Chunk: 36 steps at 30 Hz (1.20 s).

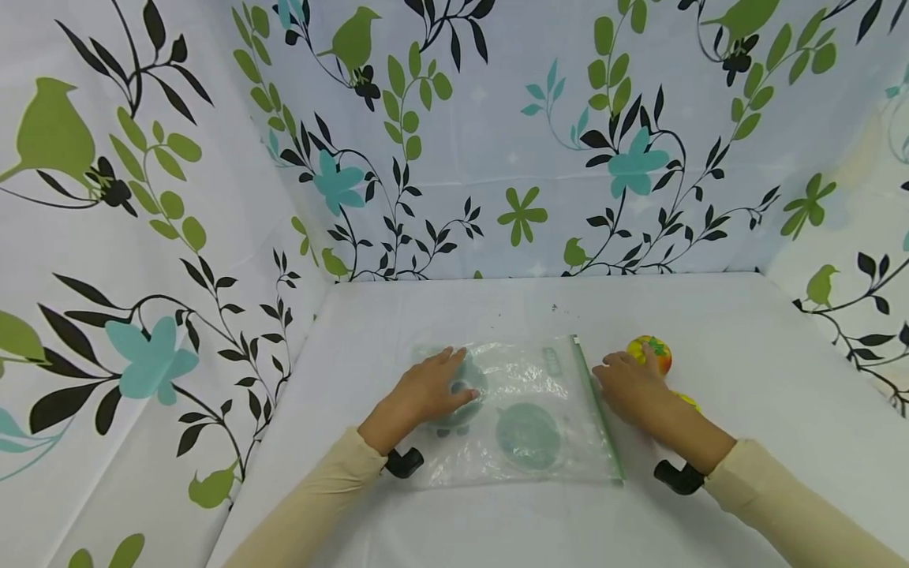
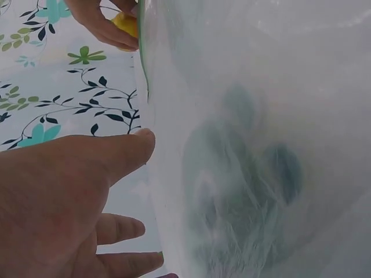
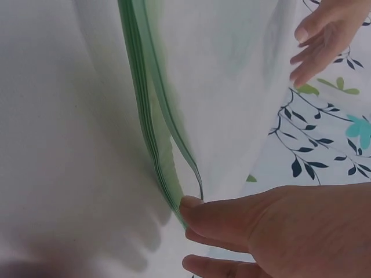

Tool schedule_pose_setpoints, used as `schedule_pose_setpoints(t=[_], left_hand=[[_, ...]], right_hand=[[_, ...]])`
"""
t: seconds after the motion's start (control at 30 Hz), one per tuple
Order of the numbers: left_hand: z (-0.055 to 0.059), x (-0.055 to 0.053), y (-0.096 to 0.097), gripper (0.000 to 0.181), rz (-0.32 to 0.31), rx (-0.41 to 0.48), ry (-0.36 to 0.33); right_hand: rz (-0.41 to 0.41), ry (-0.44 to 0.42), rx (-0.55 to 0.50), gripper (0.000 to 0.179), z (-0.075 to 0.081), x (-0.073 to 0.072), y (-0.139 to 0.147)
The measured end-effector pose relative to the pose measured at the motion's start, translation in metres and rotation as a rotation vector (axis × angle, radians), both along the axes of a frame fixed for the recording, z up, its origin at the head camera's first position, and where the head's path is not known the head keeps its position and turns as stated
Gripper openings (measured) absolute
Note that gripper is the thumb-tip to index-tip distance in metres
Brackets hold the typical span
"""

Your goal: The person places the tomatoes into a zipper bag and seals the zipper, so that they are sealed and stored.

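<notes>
Nearest the camera: two cream long fabric sleeves, one at left point(image 1: 312, 497), one at right point(image 1: 788, 497), both reaching in over the white-covered bench point(image 1: 469, 308). Small black devices sit at the wrists, left point(image 1: 405, 463) and right point(image 1: 679, 477).

Flat on the bench, centre: clear plastic bag with green zip strip point(image 1: 600, 406) along its right side; bag body point(image 1: 506, 379) is wrinkled and glossy. Two round teal shapes show on or through the film, one near right point(image 1: 528, 435), one far left point(image 1: 474, 377), the latter partly covered by the left hand point(image 1: 429, 386). That hand's fingers and thumb are apart, over the bag's left part.

Right hand point(image 1: 635, 386) is at the right side of the bag; right wrist view puts thumb and fingertips at one end of the strip, whose two green lips stand parted. Cannot tell whether it pinches the edge.

In the way: right hand and forearm partly hide a round yellow-red-green tomato-like object point(image 1: 660, 361) and, nearer, a second yellow object point(image 1: 687, 401).

Surrounds: white cloth with green birds, black leafy stems and turquoise flowers point(image 1: 521, 158) at left, far and right. Dark specks point(image 1: 554, 307) on far bench.

Markings: pale teal printed block point(image 1: 551, 361), far right on the bag; too faint to read.
</notes>
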<state>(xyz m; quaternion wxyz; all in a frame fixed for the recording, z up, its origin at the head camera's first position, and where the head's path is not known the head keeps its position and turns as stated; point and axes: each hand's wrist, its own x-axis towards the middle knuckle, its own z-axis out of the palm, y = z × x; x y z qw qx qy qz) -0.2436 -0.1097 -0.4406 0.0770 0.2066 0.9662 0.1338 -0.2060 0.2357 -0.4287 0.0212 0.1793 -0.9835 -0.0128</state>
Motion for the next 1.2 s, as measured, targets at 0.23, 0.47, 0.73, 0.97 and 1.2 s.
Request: schedule_pose_setpoints(t=[0.23,0.47,0.73,0.97,1.2], left_hand=[[-0.005,0.004,0.007,0.077,-0.012,-0.023,-0.042],[-0.007,0.005,0.017,0.072,-0.07,-0.08,-0.018],[-0.007,0.004,0.044,0.071,-0.139,-0.114,-0.036],[-0.001,0.004,0.086,0.072,-0.221,-0.162,-0.029],[0.007,-0.002,0.133,0.083,-0.238,-0.14,-0.031]], right_hand=[[-0.001,-0.07,-0.005,0.022,0.0,-0.001,-0.002],[-0.025,-0.127,-0.052,0.032,0.0,-0.001,-0.008],[-0.04,-0.179,-0.068,0.038,0.0,0.003,-0.016],[-0.04,-0.178,-0.078,0.04,-0.001,0.003,-0.016],[-0.028,-0.168,-0.086,0.044,-0.004,0.003,-0.013]])
